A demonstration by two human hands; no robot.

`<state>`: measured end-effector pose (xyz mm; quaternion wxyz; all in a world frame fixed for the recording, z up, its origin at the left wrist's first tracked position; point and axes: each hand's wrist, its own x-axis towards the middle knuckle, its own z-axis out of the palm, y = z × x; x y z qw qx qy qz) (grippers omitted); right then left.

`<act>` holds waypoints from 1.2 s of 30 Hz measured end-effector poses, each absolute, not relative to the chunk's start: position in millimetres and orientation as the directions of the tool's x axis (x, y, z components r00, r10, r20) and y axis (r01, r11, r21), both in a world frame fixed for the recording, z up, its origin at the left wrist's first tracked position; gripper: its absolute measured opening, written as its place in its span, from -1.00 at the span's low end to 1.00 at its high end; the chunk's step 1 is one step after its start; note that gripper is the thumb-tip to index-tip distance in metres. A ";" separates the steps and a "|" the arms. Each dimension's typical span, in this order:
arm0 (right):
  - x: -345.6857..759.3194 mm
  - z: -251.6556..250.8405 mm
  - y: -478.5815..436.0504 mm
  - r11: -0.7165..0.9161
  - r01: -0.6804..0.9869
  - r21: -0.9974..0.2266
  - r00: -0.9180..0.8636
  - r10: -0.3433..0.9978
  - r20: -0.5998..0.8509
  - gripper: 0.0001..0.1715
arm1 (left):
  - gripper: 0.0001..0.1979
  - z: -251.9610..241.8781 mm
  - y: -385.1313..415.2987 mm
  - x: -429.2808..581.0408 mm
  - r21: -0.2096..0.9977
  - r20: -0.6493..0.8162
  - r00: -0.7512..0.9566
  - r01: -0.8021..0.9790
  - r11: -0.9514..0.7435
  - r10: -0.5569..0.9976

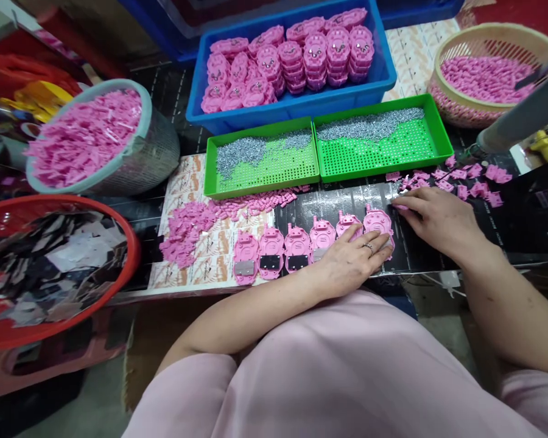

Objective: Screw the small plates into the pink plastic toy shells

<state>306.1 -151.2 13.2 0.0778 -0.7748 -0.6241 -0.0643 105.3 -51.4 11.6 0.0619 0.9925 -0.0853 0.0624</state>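
Several pink plastic casings (271, 240) stand in a row along the table's front edge; the left ones carry a grey or black plate (298, 263) across the lower part. My left hand (354, 258), a ring on one finger, lies flat with fingers stretched over the casings at the right end and partly hides them. To its right, my right hand (442, 222) pinches a small pink plastic piece (400, 207) between thumb and fingers. Beyond that hand, loose pink pieces (475, 171) are scattered on the black tabletop.
Two green trays (383, 163) hold small metal parts, probably screws. Behind them a blue bin (296, 109) contains stacked pink casings. Baskets of pink parts flank it: a grey-green one (158, 152) and a beige one (456, 52). A red basket (130, 243) holds dark and clear scraps.
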 end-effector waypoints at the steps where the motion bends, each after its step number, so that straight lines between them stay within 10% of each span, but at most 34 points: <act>1: 309.0 12.3 -153.8 -0.190 0.980 -0.060 0.198 0.957 0.212 -0.71 | -0.63 11.9 -51.3 105.4 0.111 0.132 0.977 -0.181 -0.977 -0.166; 12: 292.8 17.0 -149.4 -0.004 0.945 -0.328 0.160 0.880 0.448 -0.88 | -0.65 12.0 -51.8 106.1 0.107 0.178 0.970 -0.184 -0.977 -0.164; 19: 289.9 10.2 -140.0 0.199 0.972 -0.125 -0.122 0.880 0.458 -0.84 | -0.64 13.1 -51.9 105.2 0.132 0.171 0.974 -0.175 -0.976 -0.151; 29: 291.2 6.2 -141.2 0.073 0.949 -0.308 0.034 0.944 0.329 -0.80 | -0.64 14.7 -51.6 106.2 0.130 0.165 0.975 -0.171 -0.977 -0.148; 36: 290.9 10.3 -151.6 0.127 0.972 -0.196 -0.062 0.949 0.309 -0.70 | -0.65 18.5 -52.0 108.2 0.126 0.150 0.977 -0.172 -0.977 -0.153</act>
